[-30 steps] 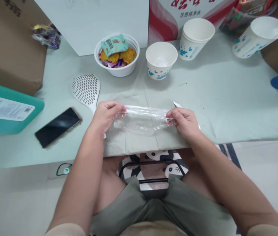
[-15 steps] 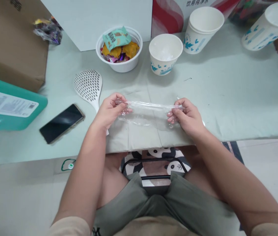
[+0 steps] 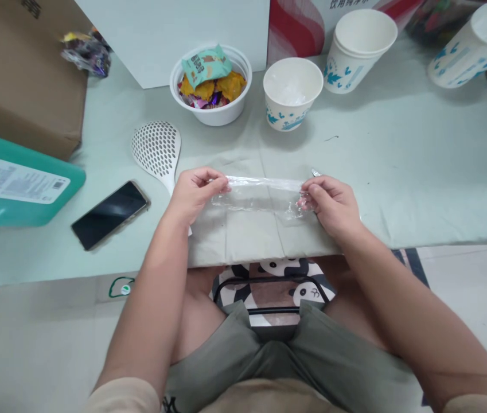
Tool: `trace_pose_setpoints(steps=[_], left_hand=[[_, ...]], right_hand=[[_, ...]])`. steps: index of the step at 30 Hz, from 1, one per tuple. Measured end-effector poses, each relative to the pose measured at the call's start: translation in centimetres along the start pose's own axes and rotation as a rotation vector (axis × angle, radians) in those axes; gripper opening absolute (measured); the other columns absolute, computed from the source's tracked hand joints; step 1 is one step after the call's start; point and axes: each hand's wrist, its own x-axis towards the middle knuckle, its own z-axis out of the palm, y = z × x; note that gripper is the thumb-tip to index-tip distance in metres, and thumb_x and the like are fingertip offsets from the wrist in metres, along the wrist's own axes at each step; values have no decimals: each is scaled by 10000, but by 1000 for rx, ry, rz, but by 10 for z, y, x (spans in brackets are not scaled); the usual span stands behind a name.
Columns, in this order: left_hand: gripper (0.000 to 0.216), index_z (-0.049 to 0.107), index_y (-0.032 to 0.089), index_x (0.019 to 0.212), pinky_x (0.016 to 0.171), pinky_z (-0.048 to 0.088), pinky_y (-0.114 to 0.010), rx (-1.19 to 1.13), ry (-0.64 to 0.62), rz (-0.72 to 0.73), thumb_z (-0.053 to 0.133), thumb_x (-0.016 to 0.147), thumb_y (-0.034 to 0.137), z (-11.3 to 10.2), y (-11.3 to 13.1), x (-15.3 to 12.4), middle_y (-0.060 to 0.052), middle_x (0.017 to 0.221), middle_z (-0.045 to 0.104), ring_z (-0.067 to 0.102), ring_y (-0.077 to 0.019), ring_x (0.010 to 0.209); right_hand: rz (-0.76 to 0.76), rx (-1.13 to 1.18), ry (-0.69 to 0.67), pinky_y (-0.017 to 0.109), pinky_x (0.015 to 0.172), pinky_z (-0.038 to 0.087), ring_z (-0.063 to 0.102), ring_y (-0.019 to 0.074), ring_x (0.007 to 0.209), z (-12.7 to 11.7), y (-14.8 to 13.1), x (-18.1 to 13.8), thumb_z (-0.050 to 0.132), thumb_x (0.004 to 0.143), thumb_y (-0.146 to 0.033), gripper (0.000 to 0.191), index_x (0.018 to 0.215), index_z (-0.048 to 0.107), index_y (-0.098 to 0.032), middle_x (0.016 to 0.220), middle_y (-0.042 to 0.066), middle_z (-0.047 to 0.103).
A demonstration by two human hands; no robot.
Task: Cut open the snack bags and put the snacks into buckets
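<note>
A clear plastic bag (image 3: 260, 195) is stretched between my two hands just above the near edge of the pale green table (image 3: 398, 172). My left hand (image 3: 194, 192) pinches its left end with closed fingers. Its right end is pinched by my right hand (image 3: 331, 203), fingers also closed. The bag looks flattened into a narrow band. A white slotted spoon (image 3: 156, 150) lies just left of my left hand. Something small and white pokes out behind my right hand; I cannot make it out.
Behind the bag stand a white bowl of wrapped snacks (image 3: 211, 83), a paper cup (image 3: 292, 94) and a stack of cups (image 3: 357, 49); another stack (image 3: 467, 49) lies tilted far right. A phone (image 3: 110, 213), a teal box (image 3: 15, 186) and a cardboard box (image 3: 19, 74) are on the left.
The bag has been folded or rolled narrower between my hands, and my hands have come slightly closer together. The view has tilted a little downward.
</note>
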Motion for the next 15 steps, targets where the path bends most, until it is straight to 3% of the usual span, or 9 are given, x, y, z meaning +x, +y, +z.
trace_pose_setpoints(steps=[4, 7, 11, 15], left_hand=[[334, 726, 221, 947, 666, 534, -228, 69, 42, 9, 849, 639, 185, -2, -4, 2, 35, 772, 718, 660, -98, 658], [210, 686, 188, 801, 649, 497, -188, 118, 23, 20, 845, 663, 187, -1, -4, 2, 18, 802, 714, 635, -70, 682], [252, 582, 212, 824, 696, 564, -220, 44, -60, -53, 813, 725, 223, 3, -1, -1, 3, 910, 752, 733, -111, 765], [227, 567, 223, 855, 654, 579, -227, 24, -109, -106, 775, 766, 207, 4, 1, -2, 14, 797, 746, 728, -110, 659]], right_hand=[[11, -19, 21, 298, 602, 561, 664, 144, 588, 2, -1, -1, 802, 750, -270, 332, 1054, 670, -275, 698, -53, 681], [25, -57, -7, 277, 599, 552, 653, 131, 580, 2, -2, -2, 786, 766, -269, 209, 907, 634, -251, 653, -44, 674], [25, -32, -35, 253, 554, 548, 667, 123, 595, 2, -2, -2, 775, 816, -382, 249, 885, 570, -259, 707, -39, 682], [23, -6, -48, 242, 503, 550, 642, 107, 541, 2, -1, -2, 769, 837, -487, 316, 923, 548, -278, 710, -49, 655]])
